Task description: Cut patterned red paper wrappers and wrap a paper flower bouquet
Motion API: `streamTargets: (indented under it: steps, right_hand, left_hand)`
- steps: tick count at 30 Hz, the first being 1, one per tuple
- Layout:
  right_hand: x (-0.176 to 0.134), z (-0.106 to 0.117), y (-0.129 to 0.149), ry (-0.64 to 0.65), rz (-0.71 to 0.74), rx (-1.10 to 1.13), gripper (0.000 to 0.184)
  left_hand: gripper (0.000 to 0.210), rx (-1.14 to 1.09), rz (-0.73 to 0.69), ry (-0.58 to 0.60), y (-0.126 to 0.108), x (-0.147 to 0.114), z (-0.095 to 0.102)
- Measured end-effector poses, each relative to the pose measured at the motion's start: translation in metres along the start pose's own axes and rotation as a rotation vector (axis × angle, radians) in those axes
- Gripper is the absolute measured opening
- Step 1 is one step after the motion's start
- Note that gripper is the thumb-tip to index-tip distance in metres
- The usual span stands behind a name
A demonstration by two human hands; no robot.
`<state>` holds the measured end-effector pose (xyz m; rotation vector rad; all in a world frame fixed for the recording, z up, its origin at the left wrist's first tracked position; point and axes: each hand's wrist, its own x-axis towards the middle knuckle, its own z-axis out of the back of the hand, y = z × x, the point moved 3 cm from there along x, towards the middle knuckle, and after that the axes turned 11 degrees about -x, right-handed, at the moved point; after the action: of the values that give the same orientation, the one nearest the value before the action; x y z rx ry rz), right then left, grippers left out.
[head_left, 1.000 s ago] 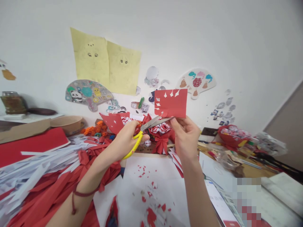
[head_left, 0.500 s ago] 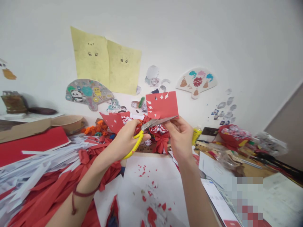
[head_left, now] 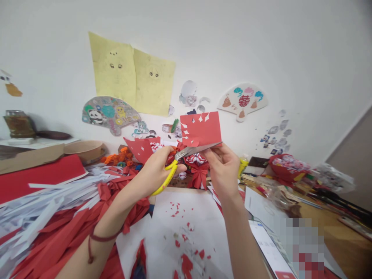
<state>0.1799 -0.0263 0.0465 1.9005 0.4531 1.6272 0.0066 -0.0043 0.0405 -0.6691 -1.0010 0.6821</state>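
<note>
The scissors [head_left: 180, 154] have smooth metal blades [head_left: 199, 148] and glossy plastic handles [head_left: 167, 181], and the red sheet [head_left: 203, 126] is matt paper. Matt paper also forms the strips [head_left: 65, 234] at the left, while the clear plastic bag [head_left: 334, 177] looks crinkled and shiny and the wooden tabletop [head_left: 345, 240] smooth.

A papercraft corner is occupying a cluttered wooden worktable [head_left: 338, 228] against a plain white wall [head_left: 221, 38]; the view is leaving unclear whether this is a home or a studio. Across the upper left, pale yellow paper sheets with drawn eyes [head_left: 116, 83] are hanging above a colourful fan-shaped panel with a panda [head_left: 109, 115]; right of centre, a white fan-shaped panel with a red character [head_left: 243, 101] is hanging too. Long red and white paper strips [head_left: 65, 232] are filling the lower left. At bottom centre, small red paper scraps [head_left: 186, 264] are littering a large white sheet [head_left: 213, 228]. Yellow-handled metal scissors [head_left: 166, 182] and a rectangular red paper piece with cut-out notches [head_left: 205, 130] are showing mid-frame, while a red-wrapped bouquet of pale pink flowers [head_left: 287, 166] is sitting at right.
</note>
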Motion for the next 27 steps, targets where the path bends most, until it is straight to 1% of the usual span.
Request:
streamTargets:
  steps: [5, 11, 17, 22, 27]
  right_hand:
    - [-0.0002, -0.0007, 0.0016, 0.000, 0.013, -0.032, 0.013]
    - [-0.0003, -0.0011, 0.0030, 0.009, 0.010, -0.029, 0.014]
    - [-0.0001, -0.0008, 0.0031, 0.007, 0.017, -0.037, 0.014]
    - [-0.0004, -0.0008, 0.0039, -0.006, 0.018, -0.063, 0.016]
    - [-0.0006, -0.0008, 0.0052, -0.012, 0.024, -0.066, 0.013]
  left_hand:
    - [0.032, 0.021, 0.005, -0.008, -0.0002, 0.0004, -0.0003]
    - [0.032, -0.015, -0.013, -0.010, -0.0016, 0.0009, -0.0014]
    - [0.030, -0.036, 0.015, -0.004, -0.0031, -0.0002, -0.0016]
    - [0.030, -0.032, 0.005, -0.004, -0.0042, -0.0010, -0.0011]
    - [0.029, -0.022, 0.004, -0.004, -0.0055, -0.0013, -0.0009]
